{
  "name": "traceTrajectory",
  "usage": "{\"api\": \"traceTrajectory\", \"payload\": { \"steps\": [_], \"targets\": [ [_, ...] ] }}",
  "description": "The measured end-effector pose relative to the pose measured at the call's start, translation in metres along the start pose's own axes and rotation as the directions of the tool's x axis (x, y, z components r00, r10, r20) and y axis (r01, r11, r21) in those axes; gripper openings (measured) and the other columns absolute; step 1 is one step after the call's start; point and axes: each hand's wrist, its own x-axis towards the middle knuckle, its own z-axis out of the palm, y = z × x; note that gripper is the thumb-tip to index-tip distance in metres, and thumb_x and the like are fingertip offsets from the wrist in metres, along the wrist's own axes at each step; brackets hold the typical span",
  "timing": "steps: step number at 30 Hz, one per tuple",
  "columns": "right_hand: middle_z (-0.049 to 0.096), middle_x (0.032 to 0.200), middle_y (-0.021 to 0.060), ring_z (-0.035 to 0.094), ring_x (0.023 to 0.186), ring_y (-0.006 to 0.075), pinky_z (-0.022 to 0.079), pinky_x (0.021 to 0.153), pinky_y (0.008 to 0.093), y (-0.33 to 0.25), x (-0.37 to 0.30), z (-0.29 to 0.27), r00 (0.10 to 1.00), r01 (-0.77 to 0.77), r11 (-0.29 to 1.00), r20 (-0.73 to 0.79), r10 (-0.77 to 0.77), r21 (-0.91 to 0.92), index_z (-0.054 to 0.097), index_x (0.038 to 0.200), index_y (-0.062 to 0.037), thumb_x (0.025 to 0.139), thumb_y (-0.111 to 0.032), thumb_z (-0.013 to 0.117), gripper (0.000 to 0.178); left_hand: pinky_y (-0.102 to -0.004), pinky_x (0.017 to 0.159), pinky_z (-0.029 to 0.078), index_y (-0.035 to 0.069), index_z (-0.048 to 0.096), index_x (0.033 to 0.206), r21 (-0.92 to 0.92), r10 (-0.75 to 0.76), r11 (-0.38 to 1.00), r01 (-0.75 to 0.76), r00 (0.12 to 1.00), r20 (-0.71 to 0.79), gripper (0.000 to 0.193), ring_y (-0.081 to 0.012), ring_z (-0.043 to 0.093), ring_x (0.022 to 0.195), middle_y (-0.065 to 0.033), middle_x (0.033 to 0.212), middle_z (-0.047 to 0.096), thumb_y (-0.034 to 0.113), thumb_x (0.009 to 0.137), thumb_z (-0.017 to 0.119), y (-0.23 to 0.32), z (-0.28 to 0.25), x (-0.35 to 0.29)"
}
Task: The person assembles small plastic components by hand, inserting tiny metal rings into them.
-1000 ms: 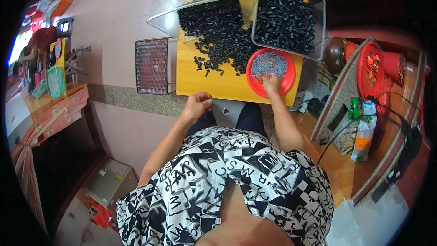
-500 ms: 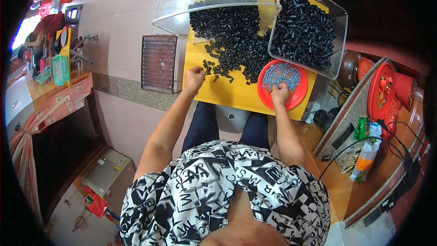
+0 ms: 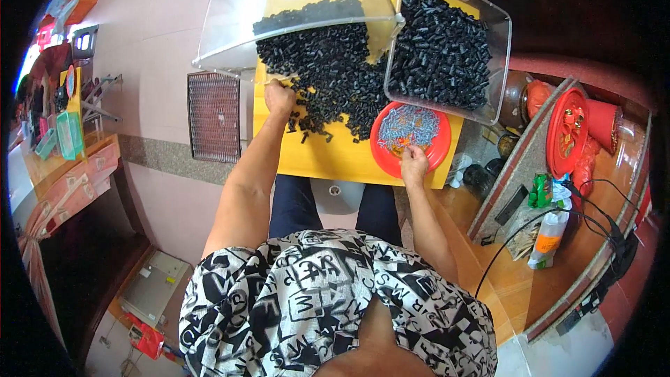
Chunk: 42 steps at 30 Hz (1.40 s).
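On the yellow table (image 3: 296, 160) lies a loose heap of small black plastic pieces (image 3: 335, 91). My left hand (image 3: 280, 100) is at the heap's left edge, its fingers drawn together; what they hold, if anything, is hidden. A round red plate (image 3: 384, 160) near the table's front right holds many thin blue-grey pieces (image 3: 412, 126), perhaps pins or screws. Over the plate's near part, my right hand (image 3: 414, 164) has thumb and fingers pinched together. Anything between those fingertips is too small to make out.
A clear bin (image 3: 230, 28) lies tipped with its mouth toward the heap. Another clear bin (image 3: 501, 63), full of black pieces (image 3: 440, 49), stands behind the plate. A brown woven rack (image 3: 213, 117) is left of the table. Right of it, a ledge bears a red tray (image 3: 567, 132).
The whole view has shifted a little. My left hand has moved farther out along the heap's left edge. My right hand has drawn back from the blue-grey pieces toward the plate's near rim.
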Motion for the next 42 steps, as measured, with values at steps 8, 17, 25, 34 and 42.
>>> {"api": "traceTrajectory", "payload": {
  "steps": [8,17,25,34,42],
  "targets": [
    [0.056,0.074,0.0074,0.058,0.056,0.015,0.045,0.043,0.023,-0.059,0.001,-0.035,0.908,-0.409,0.821,0.268,0.322,0.4,0.051,0.092,-0.0001,0.083,-0.01,0.049,0.014,-0.0368,0.068,0.044,-0.004,0.057,0.084,-0.393,-0.132,0.915,0.095,0.989,-0.068,0.023,-0.0328,0.057,0.073,-0.0211,0.078,0.059,0.007,0.064,0.058,-0.026,0.003,-0.016],
    [0.058,0.08,0.0103,0.06,0.066,0.0181,0.049,0.056,0.0267,-0.163,-0.022,-0.084,0.764,-0.573,0.456,0.645,-0.001,0.68,0.051,0.091,-0.0015,0.084,-0.01,0.049,0.011,-0.0258,0.05,0.041,0.005,0.055,0.083,-0.705,0.121,0.168,0.689,0.695,0.709,0.007,-0.0148,0.052,0.058,-0.004,0.07,0.055,0.001,0.078,0.053,0.054,-0.078,-0.152],
    [0.059,0.075,0.0061,0.055,0.056,0.0113,0.043,0.048,0.0201,-0.257,-0.067,-0.114,0.737,-0.475,0.419,0.61,-0.291,0.774,0.055,0.095,-0.0033,0.083,-0.009,0.05,0.014,-0.0246,0.051,0.041,0.004,0.055,0.083,-0.678,0.462,0.077,0.731,0.576,0.674,0.006,-0.0151,0.054,0.061,-0.0052,0.072,0.056,0.002,0.078,0.054,0.094,-0.159,-0.208],
    [0.057,0.07,0.0034,0.048,0.052,0.0047,0.037,0.046,0.0159,-0.309,-0.127,-0.139,0.803,0.04,0.657,0.367,-0.47,0.753,0.059,0.097,-0.0012,0.08,-0.004,0.054,0.017,-0.0269,0.06,0.04,0.006,0.057,0.09,-0.663,0.622,-0.071,0.746,0.553,0.555,0.011,-0.0156,0.052,0.068,-0.0053,0.081,0.058,0.006,0.079,0.055,0.097,-0.213,-0.24],
    [0.057,0.074,0.0042,0.05,0.055,0.0073,0.039,0.048,0.0184,-0.317,-0.152,-0.13,0.695,0.559,0.648,0.133,-0.706,0.518,0.059,0.096,0.0009,0.079,-0.002,0.056,0.018,-0.027,0.06,0.041,0.006,0.056,0.091,-0.655,0.619,-0.139,0.743,0.581,0.528,0.011,-0.014,0.053,0.067,-0.0045,0.081,0.058,0.007,0.08,0.054,0.086,-0.225,-0.255]
  ]
}}
